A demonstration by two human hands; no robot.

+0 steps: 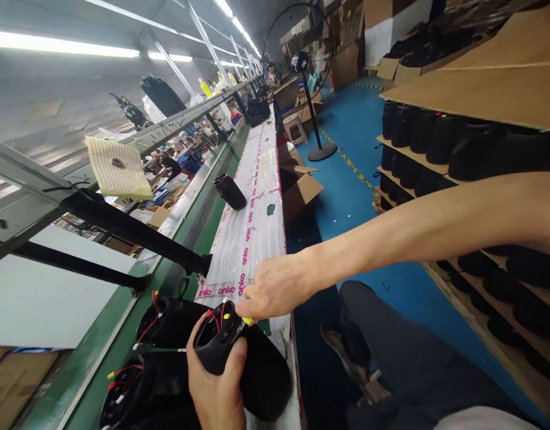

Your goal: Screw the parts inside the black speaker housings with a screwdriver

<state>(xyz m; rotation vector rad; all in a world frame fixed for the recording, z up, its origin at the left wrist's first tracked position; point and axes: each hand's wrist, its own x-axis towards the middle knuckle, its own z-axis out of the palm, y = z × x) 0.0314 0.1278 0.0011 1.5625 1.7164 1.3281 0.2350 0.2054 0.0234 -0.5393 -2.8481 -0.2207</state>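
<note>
Black hollow tube-shaped shell: tipped over at the near end of the long white bench top with pink "anko" letters; its sides look plain and smooth.
Left hand: curled around the shell near its open mouth, thumb on one side, fingers on the other.
Right hand: fingers folded in, pinching a small yellow bit at the shell's rim.
Thin red wires: poking out of the shell's mouth.
Two more black hollow shells: side by side, left of the bench top's near end.
Lone black round shell: farther along, by the bench top's left edge.
</note>
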